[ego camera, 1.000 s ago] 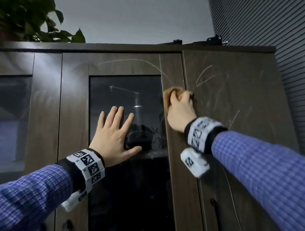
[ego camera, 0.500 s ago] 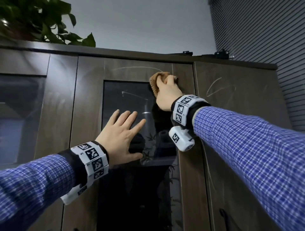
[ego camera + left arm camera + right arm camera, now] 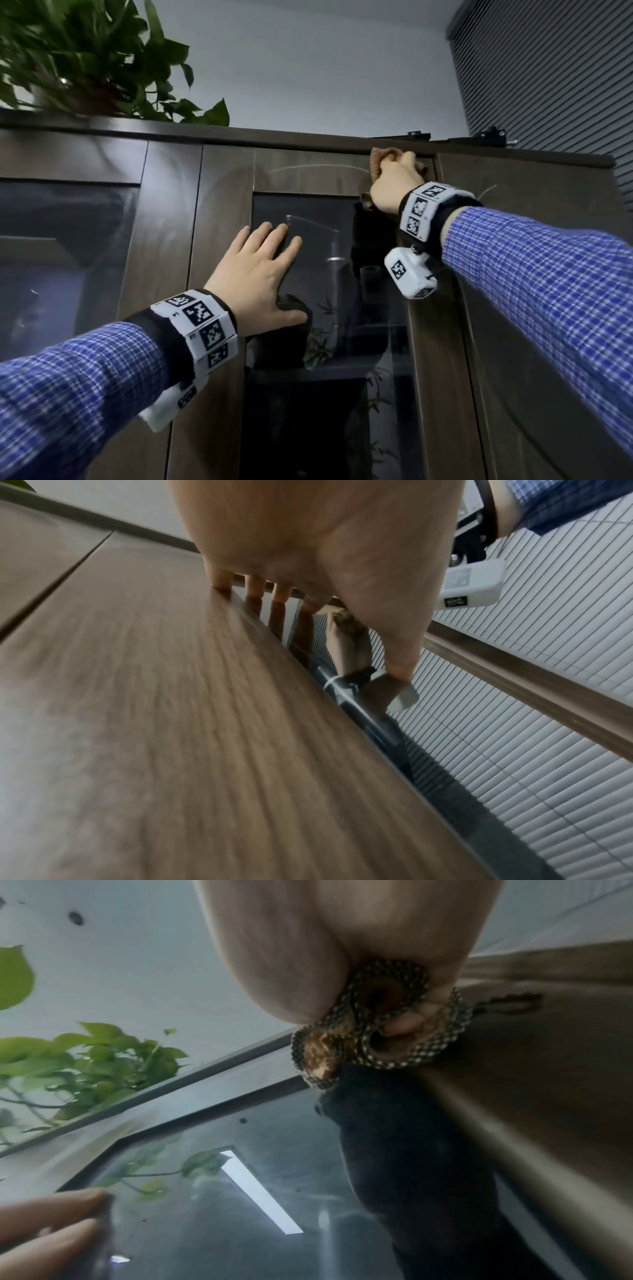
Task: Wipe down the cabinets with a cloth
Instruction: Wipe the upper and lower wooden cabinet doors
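Cloth is what matters here: a soft tan rag with a checked edge, balled up in the person's right hand, light and limp by the look of it, so it should mould to any surface and needs a full-fisted bunching hold rather than a pinch at a corner, or its loose tail will flap.

Nearest me, the left hand lies flat with fingers spread, its fingertips pressed to the glass pane of the middle door, bracing the body and holding nothing. Glass is smooth and likely slippery, and I'd lean on it gently.

Farther up, the right hand is curled round the cloth, pushing it against the top corner of the door frame on the cabinets, just under the top ledge. A leafy plant sits on top, well to the left.
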`<control>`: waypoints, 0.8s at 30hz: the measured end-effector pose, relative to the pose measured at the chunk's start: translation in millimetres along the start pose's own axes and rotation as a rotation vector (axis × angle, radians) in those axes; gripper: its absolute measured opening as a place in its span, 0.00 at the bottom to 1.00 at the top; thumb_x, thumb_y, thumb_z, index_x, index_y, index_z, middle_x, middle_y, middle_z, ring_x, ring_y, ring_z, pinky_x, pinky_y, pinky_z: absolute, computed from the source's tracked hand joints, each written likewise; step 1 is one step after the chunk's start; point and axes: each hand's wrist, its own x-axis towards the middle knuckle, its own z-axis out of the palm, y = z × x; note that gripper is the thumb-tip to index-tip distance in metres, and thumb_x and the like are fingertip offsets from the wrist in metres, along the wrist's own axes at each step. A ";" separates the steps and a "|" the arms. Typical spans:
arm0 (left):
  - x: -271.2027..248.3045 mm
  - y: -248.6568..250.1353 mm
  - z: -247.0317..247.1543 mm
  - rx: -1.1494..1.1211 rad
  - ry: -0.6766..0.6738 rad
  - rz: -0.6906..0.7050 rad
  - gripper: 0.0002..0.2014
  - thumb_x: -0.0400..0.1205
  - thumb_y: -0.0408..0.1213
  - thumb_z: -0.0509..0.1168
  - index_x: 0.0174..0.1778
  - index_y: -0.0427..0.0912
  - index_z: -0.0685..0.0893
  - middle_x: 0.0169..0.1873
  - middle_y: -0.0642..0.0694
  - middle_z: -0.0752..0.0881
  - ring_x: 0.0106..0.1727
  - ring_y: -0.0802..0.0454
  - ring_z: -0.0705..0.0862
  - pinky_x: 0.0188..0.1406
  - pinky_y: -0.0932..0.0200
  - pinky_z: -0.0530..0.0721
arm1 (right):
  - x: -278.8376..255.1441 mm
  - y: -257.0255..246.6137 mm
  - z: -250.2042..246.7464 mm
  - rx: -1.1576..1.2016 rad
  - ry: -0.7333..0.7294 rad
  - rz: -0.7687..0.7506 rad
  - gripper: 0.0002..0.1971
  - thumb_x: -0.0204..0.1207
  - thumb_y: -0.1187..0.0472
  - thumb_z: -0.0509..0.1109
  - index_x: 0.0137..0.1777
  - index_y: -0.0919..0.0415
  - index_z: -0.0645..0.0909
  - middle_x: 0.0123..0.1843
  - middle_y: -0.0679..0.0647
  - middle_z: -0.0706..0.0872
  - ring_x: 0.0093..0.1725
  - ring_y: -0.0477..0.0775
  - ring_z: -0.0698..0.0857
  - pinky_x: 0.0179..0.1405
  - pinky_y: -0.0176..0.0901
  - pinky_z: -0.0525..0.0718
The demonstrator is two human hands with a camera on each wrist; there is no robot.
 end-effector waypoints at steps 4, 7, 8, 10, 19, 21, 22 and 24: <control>-1.9 -0.1 -2.6 0.003 -0.016 0.010 0.58 0.69 0.80 0.58 0.89 0.51 0.46 0.89 0.42 0.48 0.89 0.39 0.44 0.88 0.40 0.45 | -16.3 -60.7 14.3 -0.016 -0.075 -0.236 0.24 0.77 0.64 0.65 0.74 0.59 0.70 0.77 0.62 0.61 0.72 0.67 0.74 0.68 0.47 0.74; -5.1 -2.7 -3.7 -0.028 -0.006 0.031 0.55 0.69 0.77 0.61 0.89 0.53 0.53 0.88 0.41 0.54 0.88 0.37 0.50 0.88 0.39 0.48 | -33.8 -114.4 27.8 -0.067 -0.131 -0.461 0.24 0.77 0.63 0.63 0.74 0.55 0.70 0.76 0.61 0.62 0.65 0.67 0.79 0.62 0.51 0.79; -7.1 -3.7 -3.9 -0.035 0.008 0.049 0.52 0.68 0.75 0.61 0.87 0.54 0.58 0.86 0.41 0.60 0.87 0.37 0.55 0.87 0.38 0.52 | -40.3 -130.5 30.4 -0.089 -0.147 -0.529 0.24 0.78 0.62 0.62 0.75 0.53 0.70 0.76 0.61 0.62 0.64 0.67 0.80 0.61 0.51 0.79; -10.6 -5.7 -2.3 -0.046 0.023 0.076 0.47 0.68 0.73 0.62 0.83 0.55 0.68 0.81 0.44 0.70 0.83 0.38 0.64 0.85 0.37 0.59 | -48.9 -154.5 35.9 -0.154 -0.163 -0.631 0.24 0.80 0.63 0.60 0.76 0.52 0.69 0.77 0.61 0.61 0.65 0.68 0.78 0.60 0.52 0.78; -15.3 -8.5 6.1 -0.001 0.026 0.062 0.50 0.72 0.76 0.55 0.88 0.53 0.59 0.87 0.40 0.59 0.88 0.37 0.55 0.86 0.42 0.49 | -14.6 -84.4 27.9 -0.096 -0.113 -0.508 0.23 0.77 0.62 0.61 0.72 0.50 0.74 0.72 0.59 0.66 0.62 0.63 0.79 0.64 0.45 0.75; -16.4 -8.0 6.3 -0.022 0.038 0.063 0.49 0.74 0.76 0.56 0.88 0.54 0.55 0.88 0.41 0.54 0.89 0.38 0.50 0.87 0.43 0.46 | -3.8 -47.3 18.9 -0.063 -0.090 -0.406 0.24 0.72 0.60 0.61 0.69 0.48 0.77 0.72 0.59 0.67 0.65 0.62 0.79 0.70 0.44 0.74; -16.5 -7.8 6.1 -0.030 0.034 0.064 0.49 0.75 0.76 0.56 0.89 0.55 0.52 0.89 0.42 0.51 0.89 0.39 0.47 0.87 0.43 0.43 | 1.6 -27.6 14.5 -0.061 -0.068 -0.343 0.25 0.72 0.61 0.61 0.71 0.48 0.76 0.73 0.62 0.68 0.68 0.65 0.77 0.71 0.48 0.75; -16.2 -7.5 5.9 -0.036 0.024 0.063 0.49 0.76 0.75 0.57 0.89 0.56 0.47 0.89 0.43 0.46 0.89 0.41 0.42 0.88 0.44 0.40 | 7.0 2.4 4.8 -0.064 -0.033 -0.205 0.25 0.76 0.65 0.62 0.75 0.53 0.74 0.75 0.66 0.67 0.71 0.69 0.73 0.71 0.53 0.75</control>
